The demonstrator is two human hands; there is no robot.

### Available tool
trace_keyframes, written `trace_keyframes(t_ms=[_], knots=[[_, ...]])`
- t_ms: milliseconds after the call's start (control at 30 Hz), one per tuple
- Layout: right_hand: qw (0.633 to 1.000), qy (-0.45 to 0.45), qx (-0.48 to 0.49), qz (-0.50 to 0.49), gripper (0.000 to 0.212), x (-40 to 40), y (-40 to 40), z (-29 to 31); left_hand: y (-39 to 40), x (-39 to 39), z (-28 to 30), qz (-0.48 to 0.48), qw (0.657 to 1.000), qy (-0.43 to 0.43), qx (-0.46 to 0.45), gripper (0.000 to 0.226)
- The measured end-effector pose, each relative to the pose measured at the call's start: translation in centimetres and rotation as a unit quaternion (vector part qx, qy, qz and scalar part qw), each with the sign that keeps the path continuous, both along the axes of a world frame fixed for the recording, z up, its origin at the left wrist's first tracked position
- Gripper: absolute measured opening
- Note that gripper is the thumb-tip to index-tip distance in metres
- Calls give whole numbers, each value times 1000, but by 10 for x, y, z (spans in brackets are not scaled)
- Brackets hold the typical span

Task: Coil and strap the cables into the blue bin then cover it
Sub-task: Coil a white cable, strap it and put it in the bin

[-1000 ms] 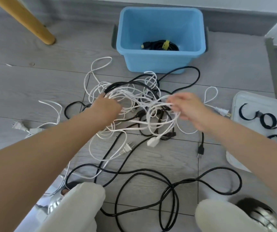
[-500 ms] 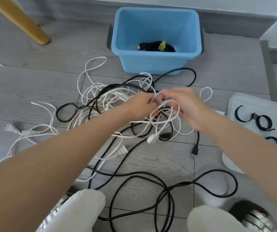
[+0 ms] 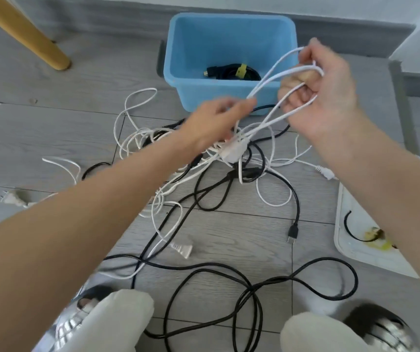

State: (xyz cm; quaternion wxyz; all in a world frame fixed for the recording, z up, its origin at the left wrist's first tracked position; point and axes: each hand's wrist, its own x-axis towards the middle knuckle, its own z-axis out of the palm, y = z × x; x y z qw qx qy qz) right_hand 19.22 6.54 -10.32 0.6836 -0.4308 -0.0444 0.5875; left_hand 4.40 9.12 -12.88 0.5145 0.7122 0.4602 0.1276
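A tangle of white cables (image 3: 150,138) and black cables (image 3: 229,278) lies on the grey floor in front of the blue bin (image 3: 175,67). Inside the bin sits a coiled black cable with a yellow strap (image 3: 239,71). My right hand (image 3: 323,95) is raised in front of the bin and grips several loops of a white cable (image 3: 269,80). My left hand (image 3: 219,120) pinches the same white cable lower down, just above the tangle. A white plug block (image 3: 231,153) hangs below the hands.
The white bin lid (image 3: 356,252) lies at the right with a black strap (image 3: 351,229) on it, partly hidden by my right arm. A wooden furniture leg (image 3: 31,39) stands at the far left. My knees and shoes fill the bottom edge. A grey wall runs behind the bin.
My right hand has lifted up and to the right, pulling white cable loops out of the tangle. My left hand has followed to the right and holds the cable below it.
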Motion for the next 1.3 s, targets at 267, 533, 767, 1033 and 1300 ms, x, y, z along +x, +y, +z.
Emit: trace_keyframes(t_ms=[267, 533, 767, 1033, 1300], knots=[[994, 42, -46, -94, 41, 7, 6, -1, -9, -20, -18, -185, 955, 87, -215, 50], [996, 56, 37, -57, 58, 16, 9, 11, 37, -56, -32, 12, 972, 209, 107, 41], [953, -240, -51, 179, 32, 2, 20, 36, 58, -59, 4, -52, 947, 312, 59, 38], [770, -535, -30, 348, 25, -13, -6, 203, 35, -35, 184, -56, 989, 136, 23, 30], [796, -559, 110, 202, 27, -53, -92, 366, -47, -60, 359, 58, 990, 19, 127, 34]])
